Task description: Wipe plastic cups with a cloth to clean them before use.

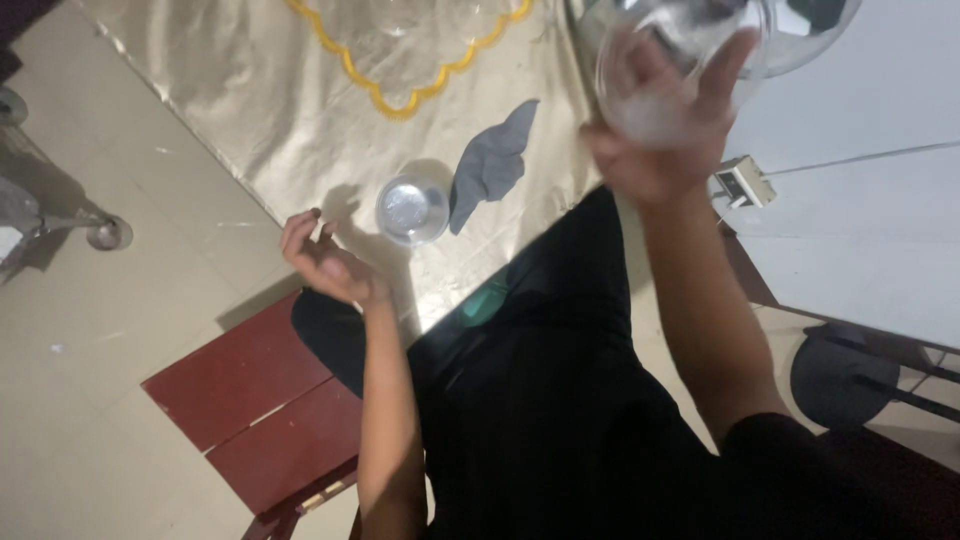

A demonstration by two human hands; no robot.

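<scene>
1. Up at the top right of the head view, a clear glass bowl [690,60] is gripped by the right hand [655,130]; the fingers are spread around its rounded wall and the palm is pressed against its underside, so the bowl is held raised above the desk edge, with its mouth turned away from the camera.
2. Low on the left, the left hand [325,260] is seen empty, with the fingers loosely curled and half open; nothing is touched by it.
3. Just to the right of the left hand, a small clear glass bowl [412,210] is found standing upright on the gold cloth [260,90] that covers the desk; the two are near but apart, with a shadowed strip of cloth between them.
4. A grey rag [490,165] is laid just beside the small bowl on its right, its long axis running up and to the right, towards the raised bowl.
5. The left hand is judged the nearer of the two to the small bowl and the rag; the right hand is well apart from both and already occupied.
6. A dark red stool [250,400] is seen below the left forearm, on the pale floor [80,400].
</scene>
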